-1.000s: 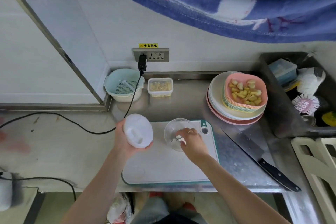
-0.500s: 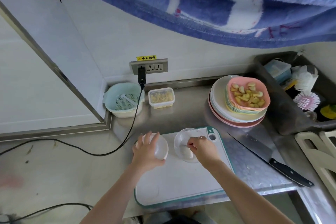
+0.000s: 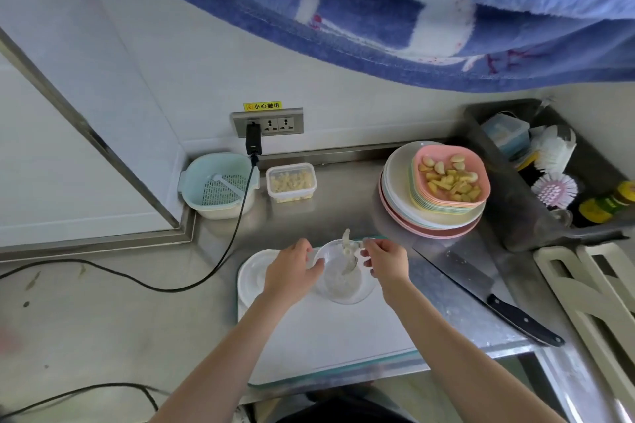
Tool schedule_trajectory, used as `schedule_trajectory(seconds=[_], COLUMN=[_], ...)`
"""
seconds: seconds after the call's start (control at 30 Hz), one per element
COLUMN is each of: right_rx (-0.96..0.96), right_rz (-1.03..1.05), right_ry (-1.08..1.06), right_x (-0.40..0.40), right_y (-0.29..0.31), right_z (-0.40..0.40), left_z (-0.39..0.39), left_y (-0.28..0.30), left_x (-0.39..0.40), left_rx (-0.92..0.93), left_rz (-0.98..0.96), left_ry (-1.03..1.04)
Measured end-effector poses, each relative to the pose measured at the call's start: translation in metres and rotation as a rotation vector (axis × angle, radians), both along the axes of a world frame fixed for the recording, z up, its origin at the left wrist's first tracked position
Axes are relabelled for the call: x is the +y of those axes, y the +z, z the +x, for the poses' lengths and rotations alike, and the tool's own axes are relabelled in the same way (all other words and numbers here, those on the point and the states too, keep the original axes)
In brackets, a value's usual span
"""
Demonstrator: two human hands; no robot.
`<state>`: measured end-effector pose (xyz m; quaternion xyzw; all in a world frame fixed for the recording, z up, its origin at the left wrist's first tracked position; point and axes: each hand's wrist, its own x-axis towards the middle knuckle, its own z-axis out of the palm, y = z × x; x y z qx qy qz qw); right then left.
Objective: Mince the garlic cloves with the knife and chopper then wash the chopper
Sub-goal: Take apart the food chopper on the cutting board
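The clear chopper bowl [image 3: 343, 280] stands on the white cutting board [image 3: 326, 336] with pale garlic mash inside. My left hand [image 3: 292, 271] grips the bowl's left rim. My right hand [image 3: 386, 263] pinches the chopper's blade unit [image 3: 347, 249], which sticks up tilted out of the bowl. The white chopper lid [image 3: 252, 276] lies on the board's left end, partly behind my left hand. The knife [image 3: 481, 288] lies on the steel counter to the right of the board, handle toward me. A pink plate of garlic cloves [image 3: 450, 178] tops a stack of plates.
At the back wall stand a small container of chopped garlic [image 3: 291, 182] and a teal colander basket [image 3: 220, 185]. A black cable [image 3: 220, 251] runs from the socket across the counter. A bin with brushes [image 3: 549, 182] and a cream rack [image 3: 591, 302] fill the right side.
My left hand has laid the lid on the board and moved to the bowl's rim. My right hand has raised the blade unit partway out of the bowl.
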<state>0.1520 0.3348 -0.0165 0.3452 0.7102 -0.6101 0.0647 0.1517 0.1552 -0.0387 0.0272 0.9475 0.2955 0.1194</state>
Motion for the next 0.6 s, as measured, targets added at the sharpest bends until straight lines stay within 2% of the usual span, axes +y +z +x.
schedule_trajectory(seconds=[0.13, 0.2, 0.37, 0.6], right_rx=[-0.130, -0.176, -0.276, -0.317], right_rz=[-0.436, -0.552, -0.509, -0.371], right_ry=[-0.473, -0.590, -0.524, -0.246], right_x=[0.028, 0.045, 0.063, 0.061], right_y=[-0.003, -0.012, -0.029, -0.049], right_z=[-0.005, -0.002, 0.012, 0.007], left_z=[-0.006, -0.007, -0.008, -0.015], left_y=[-0.006, -0.012, -0.020, -0.011], left_x=[0.015, 0.017, 0.021, 0.021], left_rx=[-0.119, -0.184, -0.273, -0.138], left_rz=[-0.096, -0.080, 0.167, 0.193], left_ry=[0.022, 0.052, 0.246, 0.256])
